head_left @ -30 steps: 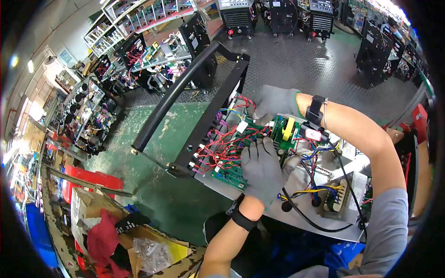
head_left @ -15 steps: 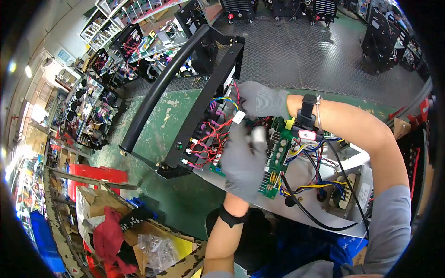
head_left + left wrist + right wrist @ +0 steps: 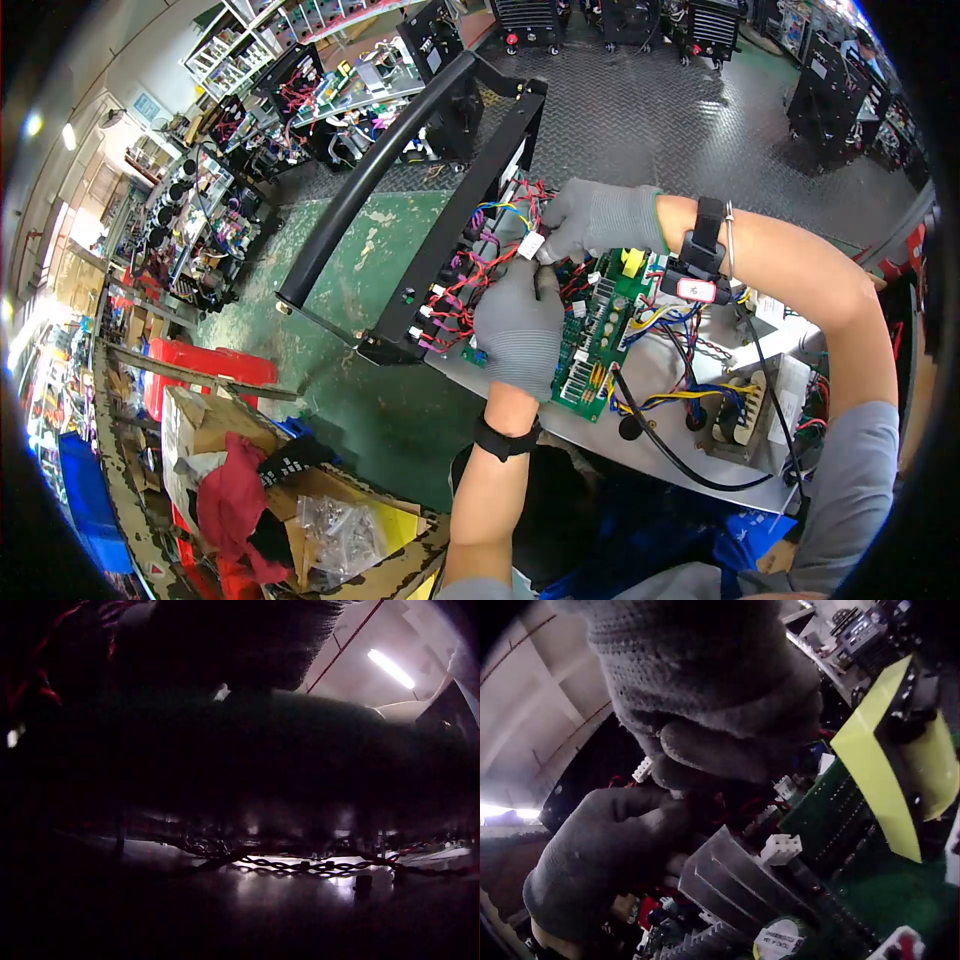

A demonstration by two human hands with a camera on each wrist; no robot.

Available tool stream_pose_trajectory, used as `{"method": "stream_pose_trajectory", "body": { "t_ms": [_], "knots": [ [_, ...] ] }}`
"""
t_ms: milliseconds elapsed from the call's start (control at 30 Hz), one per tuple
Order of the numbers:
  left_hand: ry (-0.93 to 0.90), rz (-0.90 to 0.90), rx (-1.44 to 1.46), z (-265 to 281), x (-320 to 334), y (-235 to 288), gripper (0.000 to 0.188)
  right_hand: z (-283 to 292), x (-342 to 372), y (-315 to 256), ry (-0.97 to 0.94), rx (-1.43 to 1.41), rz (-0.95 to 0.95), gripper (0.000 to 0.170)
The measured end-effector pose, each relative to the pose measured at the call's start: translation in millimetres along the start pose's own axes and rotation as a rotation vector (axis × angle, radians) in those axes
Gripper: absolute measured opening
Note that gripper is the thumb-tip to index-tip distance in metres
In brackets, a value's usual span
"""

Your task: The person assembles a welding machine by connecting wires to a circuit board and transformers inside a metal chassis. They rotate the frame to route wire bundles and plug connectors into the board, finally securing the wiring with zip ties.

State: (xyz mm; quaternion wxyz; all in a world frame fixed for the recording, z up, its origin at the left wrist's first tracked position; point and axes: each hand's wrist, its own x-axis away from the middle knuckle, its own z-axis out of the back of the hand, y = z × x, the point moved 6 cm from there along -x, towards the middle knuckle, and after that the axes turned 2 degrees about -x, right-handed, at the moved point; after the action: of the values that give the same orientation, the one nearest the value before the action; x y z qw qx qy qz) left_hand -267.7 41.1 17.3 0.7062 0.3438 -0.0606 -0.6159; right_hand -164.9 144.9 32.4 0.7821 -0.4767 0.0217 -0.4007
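Note:
Both hands wear grey knit gloves and meet over a tangle of red wires (image 3: 487, 272) beside a black front panel (image 3: 408, 296). My left hand (image 3: 520, 322) reaches up from below with curled fingers; in the right wrist view its thumb and fingertips pinch inward. My right hand (image 3: 602, 218) comes across from the right, fingers bent down against the left fingertips. A small pale piece (image 3: 676, 793) shows where the fingertips meet; I cannot tell its exact kind. Just beyond hangs a white connector (image 3: 531, 245) on blue and yellow wires. The left wrist view is mostly dark.
A green circuit board (image 3: 598, 335) with heat sinks and a yellow-wrapped part (image 3: 632, 262) lies on a metal chassis tray. A transformer (image 3: 738, 415) and a black cable (image 3: 690, 487) occupy its right side. A black handle bar (image 3: 375, 180) rises from the panel. A cardboard box (image 3: 215, 430) stands lower left.
The left hand has gone from lying flat over the board, up and left to the wires by the panel. The right hand has stayed near the wire ends, and both hands' fingertips now meet.

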Motion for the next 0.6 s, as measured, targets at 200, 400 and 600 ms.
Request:
{"method": "stream_pose_trajectory", "body": {
  "t_ms": [200,400,600],
  "knots": [
    [0.001,-0.049,-0.017,0.1,12.3,10.7,0.023,16.6,-12.2,-15.2,-0.007,0.162,0.071,0.029],
    [-0.145,-0.380,-0.326,-14.7,36.8,37.7,0.058,6.4,-52.5,-11.9,0.255,0.705,0.372,0.021],
    [-0.254,-0.094,-0.119,-10.3,1.8,18.7,0.060,15.0,-58.0,3.3,0.296,0.563,0.347,0.024]
  ]
}}
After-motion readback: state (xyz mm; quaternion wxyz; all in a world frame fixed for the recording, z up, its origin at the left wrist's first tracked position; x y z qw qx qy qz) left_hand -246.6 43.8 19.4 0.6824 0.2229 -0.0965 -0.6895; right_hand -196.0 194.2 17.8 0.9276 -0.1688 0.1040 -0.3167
